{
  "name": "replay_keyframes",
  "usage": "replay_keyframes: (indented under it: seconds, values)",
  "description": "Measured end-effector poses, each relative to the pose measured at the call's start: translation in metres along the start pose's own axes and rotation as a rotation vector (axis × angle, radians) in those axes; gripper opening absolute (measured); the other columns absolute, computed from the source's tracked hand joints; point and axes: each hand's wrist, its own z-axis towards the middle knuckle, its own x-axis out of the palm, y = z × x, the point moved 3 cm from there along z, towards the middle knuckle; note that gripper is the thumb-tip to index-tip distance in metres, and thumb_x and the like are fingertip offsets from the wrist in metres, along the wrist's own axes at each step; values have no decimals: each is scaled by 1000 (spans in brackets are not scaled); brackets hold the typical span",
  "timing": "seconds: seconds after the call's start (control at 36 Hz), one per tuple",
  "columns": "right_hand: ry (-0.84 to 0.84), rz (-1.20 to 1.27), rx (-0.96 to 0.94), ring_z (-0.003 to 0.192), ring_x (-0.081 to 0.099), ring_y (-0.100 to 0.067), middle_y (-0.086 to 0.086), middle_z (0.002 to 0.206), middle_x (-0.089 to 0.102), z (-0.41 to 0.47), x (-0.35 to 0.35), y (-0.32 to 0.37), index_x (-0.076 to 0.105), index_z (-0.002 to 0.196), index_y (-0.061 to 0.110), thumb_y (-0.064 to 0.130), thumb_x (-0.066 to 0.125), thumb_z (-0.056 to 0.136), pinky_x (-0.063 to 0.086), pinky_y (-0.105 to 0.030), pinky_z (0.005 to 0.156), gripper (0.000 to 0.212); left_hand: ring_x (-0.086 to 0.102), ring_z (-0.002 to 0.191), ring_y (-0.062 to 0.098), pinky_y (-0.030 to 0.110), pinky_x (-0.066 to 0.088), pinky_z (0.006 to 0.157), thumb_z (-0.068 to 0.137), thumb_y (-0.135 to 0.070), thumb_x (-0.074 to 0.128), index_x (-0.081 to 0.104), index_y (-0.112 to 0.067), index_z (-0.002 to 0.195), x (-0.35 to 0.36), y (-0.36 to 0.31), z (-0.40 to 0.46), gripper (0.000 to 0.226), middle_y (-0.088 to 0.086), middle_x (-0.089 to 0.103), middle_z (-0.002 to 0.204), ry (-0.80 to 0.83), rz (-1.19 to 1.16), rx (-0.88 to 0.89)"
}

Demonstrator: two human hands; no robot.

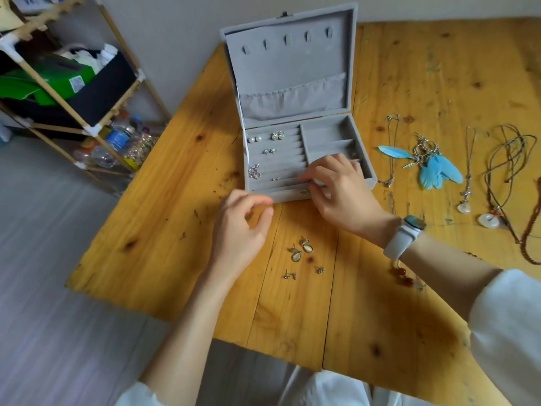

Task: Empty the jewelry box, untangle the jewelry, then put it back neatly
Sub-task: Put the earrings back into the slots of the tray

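Note:
A grey velvet jewelry box [292, 92] stands open on the wooden table [152, 218], its lid upright. Pearl studs [254, 139] and other small earrings sit in its ridged rows. My right hand [336, 190] rests over the box's front rows, fingertips pinched on a small earring at the front slot. My left hand [241, 227] hovers just in front of the box, fingers curled loosely, holding nothing. Two drop earrings [301, 249] and small studs [292, 275] lie on the table between my arms.
To the right of the box lie a thin chain [390, 150], blue feather earrings [433, 165], pendant necklaces [468, 183] and corded necklaces [509, 177]. Red beads [402, 275] sit under my right wrist. A shelf [67, 92] with bottles stands at the left.

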Motion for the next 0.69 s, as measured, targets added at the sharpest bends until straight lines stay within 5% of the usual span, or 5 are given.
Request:
replay_keyframes:
  seconds: [0.14,0.19,0.31,0.47,0.69]
  values:
    - [102,-4,-113,86,53,-28,-5,88,62,-44,-5,29,66,87,12,14,58,81,33,-38,74,11,55,92,13,20,42,83,80,-3,65,68,-15,86,-5,8,-51,13,-1,59,91,114,-25,-34]
    - [203,-11,-157,87,52,-25,-3,88,62,-63,-1,37,67,88,15,18,59,81,31,-36,75,11,56,93,15,29,44,84,80,-3,65,67,-14,87,-9,10,-63,13,-3,59,90,98,-17,-25]
    - [329,-58,-211,91,50,-21,1,94,61,-87,11,43,67,96,20,25,58,85,24,-31,76,15,54,93,14,26,42,85,79,-4,66,67,-17,87,-9,7,-74,15,-6,60,90,76,-1,-25]
    - [301,-120,-194,92,47,-22,1,94,58,-91,20,44,64,95,18,23,56,87,15,-27,71,12,48,94,11,40,40,88,78,-13,69,68,-21,85,-3,4,-79,11,-14,57,90,102,95,-22]
    - [272,-165,-204,93,47,-24,-3,97,58,-90,19,40,62,95,13,22,49,92,21,-28,73,16,48,94,13,31,28,80,74,-24,74,69,-23,83,3,1,-83,11,-14,55,89,117,220,61]
